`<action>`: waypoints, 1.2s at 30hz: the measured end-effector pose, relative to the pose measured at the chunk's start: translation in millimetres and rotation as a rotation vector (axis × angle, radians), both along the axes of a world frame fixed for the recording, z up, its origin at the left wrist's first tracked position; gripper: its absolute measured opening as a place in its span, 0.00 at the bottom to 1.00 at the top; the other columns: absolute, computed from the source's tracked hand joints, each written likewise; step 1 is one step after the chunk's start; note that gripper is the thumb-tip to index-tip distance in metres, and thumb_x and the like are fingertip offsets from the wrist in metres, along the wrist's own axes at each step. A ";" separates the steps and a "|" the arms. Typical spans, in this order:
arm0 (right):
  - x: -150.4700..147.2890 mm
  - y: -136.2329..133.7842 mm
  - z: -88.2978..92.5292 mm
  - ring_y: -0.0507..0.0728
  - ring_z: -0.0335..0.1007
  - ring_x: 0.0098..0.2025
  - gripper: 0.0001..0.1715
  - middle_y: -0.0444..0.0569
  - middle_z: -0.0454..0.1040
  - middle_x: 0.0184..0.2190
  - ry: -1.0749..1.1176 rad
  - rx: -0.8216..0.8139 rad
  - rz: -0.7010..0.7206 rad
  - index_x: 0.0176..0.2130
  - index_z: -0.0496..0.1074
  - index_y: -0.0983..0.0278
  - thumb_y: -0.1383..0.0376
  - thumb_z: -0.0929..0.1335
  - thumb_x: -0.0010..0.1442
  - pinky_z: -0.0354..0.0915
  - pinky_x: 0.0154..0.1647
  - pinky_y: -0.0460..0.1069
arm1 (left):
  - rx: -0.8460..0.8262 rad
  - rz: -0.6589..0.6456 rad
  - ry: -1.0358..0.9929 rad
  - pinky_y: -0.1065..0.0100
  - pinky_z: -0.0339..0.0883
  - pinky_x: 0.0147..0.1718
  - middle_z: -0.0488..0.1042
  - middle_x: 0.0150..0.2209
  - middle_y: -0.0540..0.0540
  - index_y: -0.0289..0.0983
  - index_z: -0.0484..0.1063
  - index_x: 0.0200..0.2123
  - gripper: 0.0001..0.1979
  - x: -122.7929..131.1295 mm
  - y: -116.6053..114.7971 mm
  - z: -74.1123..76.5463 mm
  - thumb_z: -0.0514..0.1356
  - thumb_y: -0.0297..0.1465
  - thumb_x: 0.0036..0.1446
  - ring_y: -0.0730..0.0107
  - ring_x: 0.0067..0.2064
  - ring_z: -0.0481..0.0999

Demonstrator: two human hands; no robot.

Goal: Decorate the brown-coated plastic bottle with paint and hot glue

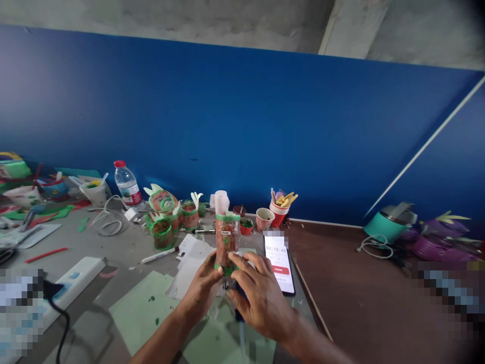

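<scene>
An upright painted bottle-like container (pixel 224 235), reddish brown with green bands at rim and base, stands up between my two hands. My left hand (pixel 204 283) is closed around its lower left side, the thumb at the green base. My right hand (pixel 259 293) has its fingers stretched and spread, with the fingertips touching the lower front and right side of the container. A small pale label-like patch shows on its front. Beneath my hands lie a pale green sheet (pixel 142 313) and a torn white paper (pixel 193 253). A dark blue thing under my right hand is mostly hidden.
Similar small painted pots (pixel 162 232) stand behind on the left, near a water bottle (pixel 128 184). A phone (pixel 282 278) showing a timer lies right of my hands. Behind it are a paper cup (pixel 264 220) and a red cup of tools (pixel 278 215). A power strip (pixel 71 283) lies left.
</scene>
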State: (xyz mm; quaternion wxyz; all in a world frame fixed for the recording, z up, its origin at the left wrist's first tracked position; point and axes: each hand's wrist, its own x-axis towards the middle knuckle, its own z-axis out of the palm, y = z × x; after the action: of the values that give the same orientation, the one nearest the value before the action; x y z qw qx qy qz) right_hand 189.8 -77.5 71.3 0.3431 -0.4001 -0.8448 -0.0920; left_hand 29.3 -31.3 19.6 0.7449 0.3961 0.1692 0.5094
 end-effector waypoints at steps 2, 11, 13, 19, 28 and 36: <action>0.3 0.1 0.1 0.67 0.62 0.52 0.05 0.55 0.72 0.56 -0.004 0.008 -0.003 0.39 0.70 0.65 0.66 0.68 0.60 0.63 0.48 0.61 | -0.007 0.005 0.012 0.49 0.53 0.61 0.73 0.56 0.41 0.41 0.71 0.54 0.24 -0.2 0.0 -0.4 0.65 0.32 0.52 0.47 0.62 0.64; 0.6 0.1 -0.2 0.66 0.62 0.52 0.06 0.56 0.72 0.55 -0.010 0.014 -0.008 0.39 0.70 0.64 0.66 0.69 0.60 0.62 0.49 0.61 | 0.012 0.017 0.059 0.49 0.54 0.60 0.73 0.56 0.41 0.40 0.70 0.55 0.24 -0.1 -0.2 1.5 0.65 0.32 0.53 0.46 0.62 0.65; 0.6 0.0 0.1 0.66 0.62 0.52 0.06 0.56 0.73 0.55 -0.006 0.006 -0.005 0.39 0.70 0.65 0.66 0.69 0.59 0.62 0.49 0.61 | 0.012 0.013 0.060 0.49 0.54 0.60 0.73 0.56 0.41 0.40 0.70 0.55 0.24 -0.5 0.1 0.4 0.64 0.32 0.53 0.46 0.61 0.65; 0.9 -0.6 1.3 0.66 0.62 0.52 0.05 0.56 0.73 0.55 -0.003 -0.011 -0.004 0.38 0.70 0.65 0.66 0.68 0.60 0.62 0.49 0.61 | 0.014 0.006 0.071 0.49 0.54 0.60 0.72 0.57 0.42 0.42 0.69 0.55 0.25 -1.6 1.1 -2.0 0.64 0.33 0.53 0.46 0.63 0.63; 1.6 -1.2 1.0 0.66 0.62 0.53 0.05 0.55 0.72 0.55 -0.001 -0.036 -0.013 0.38 0.70 0.64 0.66 0.69 0.59 0.62 0.50 0.60 | 0.026 0.021 0.092 0.50 0.53 0.61 0.72 0.57 0.42 0.41 0.69 0.56 0.24 -1.1 -1.7 1.3 0.63 0.31 0.54 0.48 0.63 0.63; 1.8 -2.0 2.8 0.65 0.62 0.53 0.04 0.56 0.73 0.55 0.005 -0.036 -0.003 0.38 0.70 0.64 0.67 0.68 0.59 0.64 0.50 0.61 | 0.015 0.017 0.089 0.51 0.53 0.60 0.72 0.57 0.41 0.40 0.71 0.53 0.23 0.3 -2.3 5.2 0.65 0.34 0.52 0.46 0.62 0.64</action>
State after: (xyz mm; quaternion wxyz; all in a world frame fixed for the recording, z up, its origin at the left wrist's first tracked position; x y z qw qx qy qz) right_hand 191.6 -79.5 74.1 0.3380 -0.4076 -0.8449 -0.0763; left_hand 29.5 -33.6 24.8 0.7293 0.4223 0.2018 0.4990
